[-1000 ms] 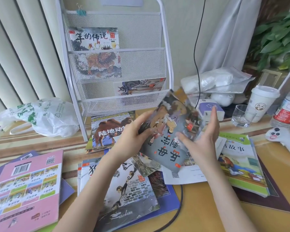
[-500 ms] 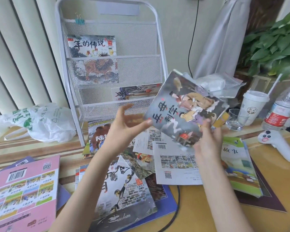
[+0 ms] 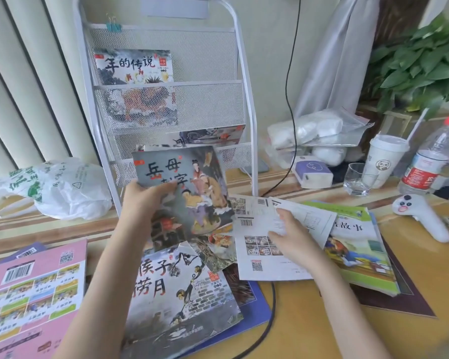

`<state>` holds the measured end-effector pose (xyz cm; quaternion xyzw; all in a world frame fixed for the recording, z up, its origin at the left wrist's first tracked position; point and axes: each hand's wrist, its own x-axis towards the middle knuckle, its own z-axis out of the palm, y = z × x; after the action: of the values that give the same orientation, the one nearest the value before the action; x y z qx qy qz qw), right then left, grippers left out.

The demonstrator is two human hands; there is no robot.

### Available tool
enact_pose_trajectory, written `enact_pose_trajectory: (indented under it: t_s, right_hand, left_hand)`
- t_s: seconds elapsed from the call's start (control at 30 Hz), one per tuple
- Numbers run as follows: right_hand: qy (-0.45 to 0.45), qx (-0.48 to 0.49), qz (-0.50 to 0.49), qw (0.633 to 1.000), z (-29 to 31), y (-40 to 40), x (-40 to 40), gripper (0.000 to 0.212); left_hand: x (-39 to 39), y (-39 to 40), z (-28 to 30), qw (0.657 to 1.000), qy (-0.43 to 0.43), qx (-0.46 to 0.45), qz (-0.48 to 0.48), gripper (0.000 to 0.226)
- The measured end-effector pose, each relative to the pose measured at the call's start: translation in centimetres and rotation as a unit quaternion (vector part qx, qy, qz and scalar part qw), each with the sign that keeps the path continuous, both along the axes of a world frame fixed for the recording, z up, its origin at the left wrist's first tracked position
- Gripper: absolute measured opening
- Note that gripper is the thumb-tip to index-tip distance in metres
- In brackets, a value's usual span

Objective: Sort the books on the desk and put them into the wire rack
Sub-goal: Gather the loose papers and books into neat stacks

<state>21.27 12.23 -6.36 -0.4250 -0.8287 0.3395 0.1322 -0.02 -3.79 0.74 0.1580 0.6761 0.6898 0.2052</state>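
Observation:
My left hand (image 3: pixel 147 195) grips a grey picture book (image 3: pixel 189 187) by its left edge, cover upright and facing me, in front of the white wire rack (image 3: pixel 246 104). The rack's top shelf holds one picture book (image 3: pixel 135 66), and a second book (image 3: pixel 208 134) lies in the shelf below. My right hand (image 3: pixel 290 237) rests with relaxed fingers on white back-cover books (image 3: pixel 259 257) lying on the desk. A monkey picture book (image 3: pixel 176 294) lies near me, a pink book (image 3: pixel 31 294) at the left, a green-edged book (image 3: pixel 358 244) at the right.
A plastic bag (image 3: pixel 62 187) lies left of the rack. To the right stand a tissue box (image 3: pixel 313 174), a glass (image 3: pixel 357 178), a paper cup with a straw (image 3: pixel 384 159), a water bottle (image 3: pixel 428 161) and a white controller (image 3: pixel 423 218). A black cable (image 3: pixel 267 330) crosses the desk.
The grey book has turned upright and passed from my right hand into my left, moving left toward the rack. My right hand has dropped onto the white books on the desk.

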Motion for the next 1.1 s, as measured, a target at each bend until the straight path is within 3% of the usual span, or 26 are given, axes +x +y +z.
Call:
enact_pose_trajectory:
  t_s: [0.07,0.1,0.17,0.23,0.4,0.47,0.53,0.6,0.7,0.8,0.9,1.1]
  right_hand:
    - [-0.164,0.028,0.096,0.981,0.0,0.1,0.9,0.088]
    - [-0.202,0.040,0.141,0.968,0.1,-0.3,1.1,0.100]
    - [-0.235,0.050,0.206,0.949,0.0,-1.4,1.2,0.116]
    - [-0.254,0.088,0.228,0.936,-0.5,-2.4,1.0,0.113]
    - [-0.062,0.058,0.172,0.981,1.2,-2.8,0.8,0.041]
    - [-0.041,0.163,0.129,0.977,2.6,-2.9,0.9,0.029]
    - [-0.006,0.294,0.057,0.954,3.4,-2.8,0.6,0.027]
    - [0.086,0.328,-0.012,0.941,3.7,-2.4,0.3,0.025]
    - [0.239,0.267,-0.063,0.931,3.8,-1.5,0.0,0.022]
    - [0.298,0.246,-0.073,0.919,4.0,-1.4,-0.3,0.023]
    - [0.343,0.224,-0.099,0.907,4.2,-1.7,-0.7,0.026]
    - [0.431,0.161,-0.129,0.878,4.7,-2.1,-0.7,0.025]
  left_hand:
    - [-0.7,-0.5,-0.2,0.999,-0.034,-0.029,-0.017,0.031]
    - [-0.8,-0.6,-0.4,0.998,-0.047,-0.035,-0.030,0.036]
    - [-0.6,-0.6,-0.5,0.997,-0.044,-0.034,-0.052,0.037]
    - [-0.3,-0.4,-0.6,0.998,-0.022,-0.034,-0.053,0.041]
    - [-0.4,-0.1,-1.1,0.998,0.031,-0.042,-0.032,0.053]
    - [-0.7,0.0,-1.1,0.999,0.024,-0.014,-0.023,0.053]
    - [-1.4,-0.2,-1.2,1.000,0.021,0.013,-0.004,0.054]
    - [-2.2,-0.5,-1.2,0.998,0.057,0.000,0.014,0.055]
    - [-2.8,-0.7,-1.4,0.994,0.100,-0.027,0.017,0.058]
    - [-2.3,-0.3,-1.6,0.995,0.094,-0.029,-0.009,0.060]
    - [-1.5,0.5,-1.9,0.995,0.083,-0.024,-0.041,0.079]
    - [-0.4,1.3,-1.9,0.995,0.082,-0.030,-0.045,0.048]
